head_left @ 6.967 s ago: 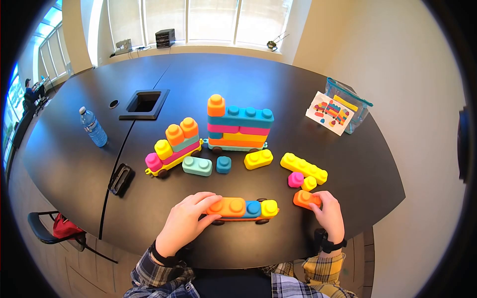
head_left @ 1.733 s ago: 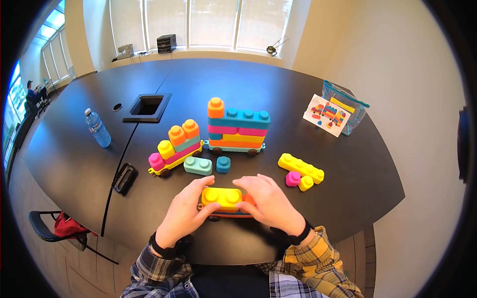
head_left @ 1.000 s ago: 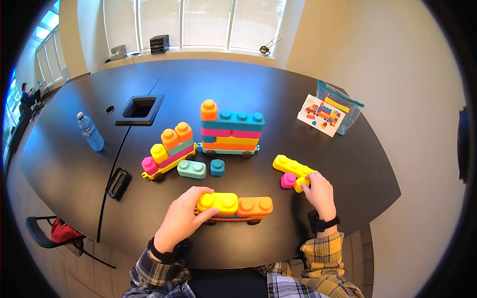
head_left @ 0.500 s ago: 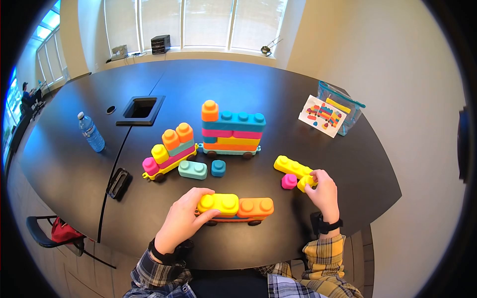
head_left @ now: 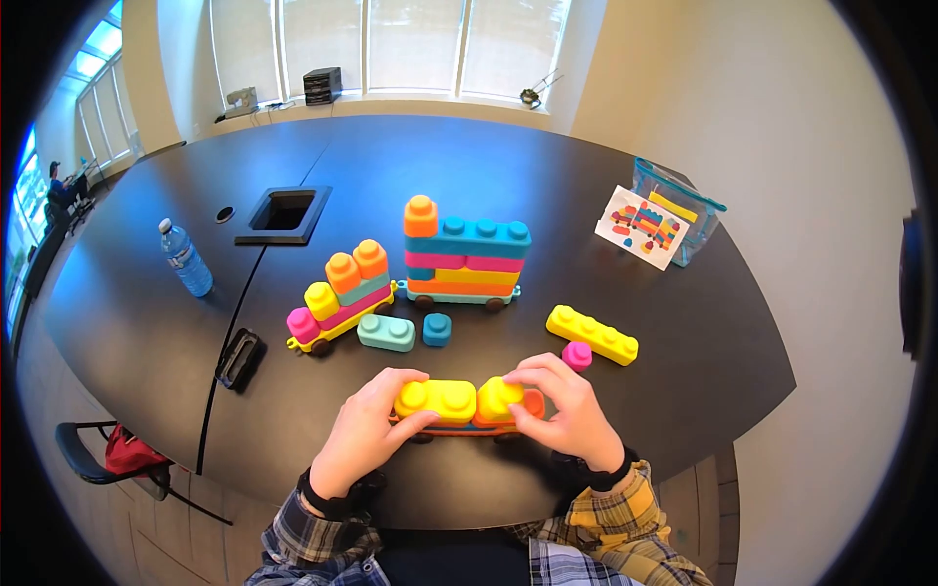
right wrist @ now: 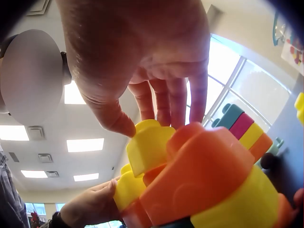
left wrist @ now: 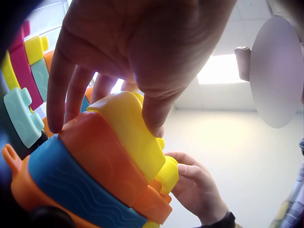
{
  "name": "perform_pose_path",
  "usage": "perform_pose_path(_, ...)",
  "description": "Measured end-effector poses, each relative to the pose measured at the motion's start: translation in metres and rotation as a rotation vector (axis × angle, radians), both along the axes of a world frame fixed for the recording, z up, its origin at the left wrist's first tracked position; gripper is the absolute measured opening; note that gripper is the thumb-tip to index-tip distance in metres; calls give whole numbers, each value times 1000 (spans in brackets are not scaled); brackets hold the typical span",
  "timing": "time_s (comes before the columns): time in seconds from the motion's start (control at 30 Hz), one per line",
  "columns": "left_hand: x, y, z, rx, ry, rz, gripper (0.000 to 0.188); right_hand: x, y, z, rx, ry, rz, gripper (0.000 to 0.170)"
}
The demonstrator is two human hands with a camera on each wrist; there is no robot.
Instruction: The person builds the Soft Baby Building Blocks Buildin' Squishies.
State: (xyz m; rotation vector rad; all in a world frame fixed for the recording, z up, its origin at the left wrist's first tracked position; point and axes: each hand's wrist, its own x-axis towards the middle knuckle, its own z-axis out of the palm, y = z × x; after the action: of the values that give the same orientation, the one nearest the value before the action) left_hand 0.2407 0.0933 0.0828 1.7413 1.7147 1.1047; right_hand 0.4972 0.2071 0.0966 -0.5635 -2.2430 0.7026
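Note:
In the head view, my left hand (head_left: 368, 430) grips the left end of an orange wheeled car, thumb and fingers around a two-stud yellow block (head_left: 436, 400) on top. My right hand (head_left: 572, 414) pinches a small yellow block (head_left: 499, 398) over the orange block at the car's right part, beside the longer yellow one. In the left wrist view, the yellow block (left wrist: 130, 130) lies on an orange block (left wrist: 102, 147), above a blue wavy block (left wrist: 78, 178). The right wrist view shows the small yellow block (right wrist: 148, 145) between thumb and fingers, next to an orange stud.
Behind the hands stand a stepped car (head_left: 342, 311) and a tall car (head_left: 467, 262). A mint block (head_left: 386, 333), blue block (head_left: 437, 330), long yellow block (head_left: 592, 335) and pink block (head_left: 576, 355) lie nearby. Farther out are a bottle (head_left: 186, 259), black case (head_left: 240, 359) and picture card (head_left: 640, 227).
My right hand has carried the small yellow block from beside the pink block leftward to the car. My left hand still grips the car's left end, where the two-stud yellow block now sits.

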Motion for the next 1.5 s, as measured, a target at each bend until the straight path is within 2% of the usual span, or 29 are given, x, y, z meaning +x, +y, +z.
perform_pose_path(0.03,0,0,0,1,-4,-2,45,-3,-2,-2,-64,-12,10,30)
perform_pose_path(0.17,-1,0,-2,0,0,0,45,-11,-2,-14,15,36,64,31)
perform_pose_path(0.57,-2,0,0,10,27,-5,46,-8,0,-20,-58,15,88,37)
perform_pose_path(0.63,-9,3,7,19,207,-92,41,-7,0,-21,-53,15,87,37)
perform_pose_path(0.67,-15,7,10,20,207,-92,41,-7,0,-21,-50,17,87,37)
perform_pose_path(0.73,-30,19,19,-80,195,-261,34,-7,0,-21,-54,18,85,37)
perform_pose_path(0.77,-38,31,20,-71,151,-304,24,-7,-1,-21,-60,19,81,37)
perform_pose_path(0.83,-47,55,16,-21,177,-250,21,-7,-1,-22,-61,23,79,37)
perform_pose_path(0.93,-56,97,-8,41,389,-165,29,-9,-2,-22,-68,31,73,35)
perform_pose_path(0.97,-58,107,-19,46,387,-160,29,-9,-1,-22,-75,36,69,33)
perform_pose_path(1.03,-56,123,-34,210,608,-167,27,-9,-1,-20,-83,29,69,34)
perform_pose_path(1.17,-46,142,-37,160,713,-150,29,-11,0,-22,-49,49,75,34)
perform_pose_path(1.33,-42,155,-46,102,734,-151,23,-10,3,-25,-26,70,70,35)
perform_pose_path(1.5,-38,148,-26,68,679,-194,22,-6,5,-22,-32,38,78,38)
